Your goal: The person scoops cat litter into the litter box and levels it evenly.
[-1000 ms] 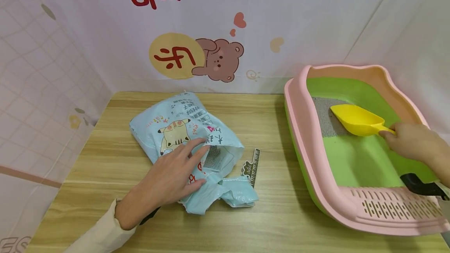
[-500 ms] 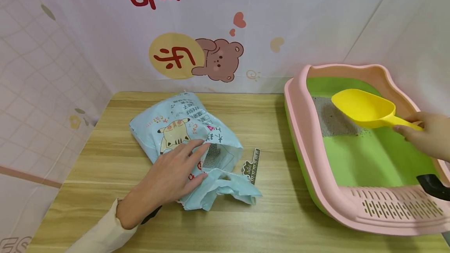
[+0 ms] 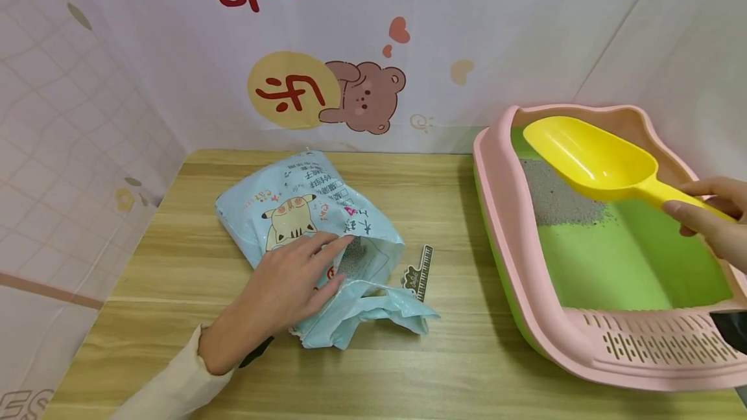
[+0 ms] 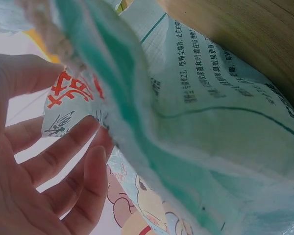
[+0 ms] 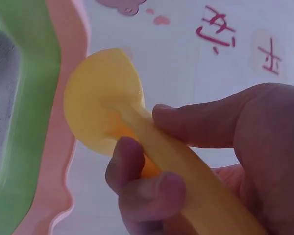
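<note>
Our right hand (image 3: 726,232) wraps fingers round yellow scoop (image 3: 601,161), above litter tray (image 3: 519,225) at right edge of desk (image 3: 455,368). Our left hand (image 3: 286,284), fingers parted and loosely bent, touches bag (image 3: 327,206) beside its open mouth; bag lies near desk's back left corner. Grey grains (image 3: 563,196) in tray; ruler (image 3: 424,271) between bag and tray.

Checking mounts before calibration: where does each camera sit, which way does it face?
Head: on the head, facing forward, down; sees bag, box, scoop; left hand, sleeve, right hand show.
Left wrist: on that wrist, facing the bag; left hand shows.
Right wrist: on that wrist, facing scoop, part of box; right hand shows.
Shared by head and right wrist: scoop, box, right hand.
</note>
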A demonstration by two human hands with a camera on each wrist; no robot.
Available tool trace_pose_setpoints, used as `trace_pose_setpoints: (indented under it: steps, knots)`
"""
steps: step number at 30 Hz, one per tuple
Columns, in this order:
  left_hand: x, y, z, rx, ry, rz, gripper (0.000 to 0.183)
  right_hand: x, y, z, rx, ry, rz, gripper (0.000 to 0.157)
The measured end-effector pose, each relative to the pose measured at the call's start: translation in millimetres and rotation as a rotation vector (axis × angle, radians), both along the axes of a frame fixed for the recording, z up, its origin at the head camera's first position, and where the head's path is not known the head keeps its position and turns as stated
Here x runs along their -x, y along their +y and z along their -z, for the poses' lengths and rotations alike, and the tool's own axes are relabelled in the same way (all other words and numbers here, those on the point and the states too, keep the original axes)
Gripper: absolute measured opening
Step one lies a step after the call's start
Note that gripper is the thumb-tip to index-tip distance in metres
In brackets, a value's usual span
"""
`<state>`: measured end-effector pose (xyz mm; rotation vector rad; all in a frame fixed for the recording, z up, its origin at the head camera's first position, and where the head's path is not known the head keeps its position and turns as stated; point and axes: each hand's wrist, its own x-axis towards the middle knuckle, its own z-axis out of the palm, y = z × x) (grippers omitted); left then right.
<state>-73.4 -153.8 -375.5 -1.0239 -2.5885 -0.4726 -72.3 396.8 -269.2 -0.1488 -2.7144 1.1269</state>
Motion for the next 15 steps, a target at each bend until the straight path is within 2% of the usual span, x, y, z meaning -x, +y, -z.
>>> trace_pose_setpoints:
  steps: [4, 6, 8, 12, 15]
  knots:
    - [-0.4, 0.0, -0.5, -0.013, -0.005, -0.017, 0.053, -10.4, -23.9, -6.9, -0.009, 0.050, -0.052, 0.059]
    - [-0.8, 0.0, -0.6, -0.012, -0.011, -0.030, 0.053, -15.2, -34.1, -9.2, -0.038, 0.055, -0.103, 0.060]
    - [-1.1, 0.2, -0.8, -0.012, -0.016, -0.038, 0.053, -20.1, -43.1, -10.4, -0.099, 0.057, -0.159, 0.058]
    - [-0.5, 1.9, -1.9, -0.023, -0.006, -0.043, 0.046, -30.2, -57.3, -11.2, -0.315, 0.068, -0.292, 0.036]
    - [0.8, 3.8, -3.3, -0.029, 0.011, -0.042, 0.041, -37.1, -67.2, -9.5, -0.406, 0.079, -0.421, 0.034]
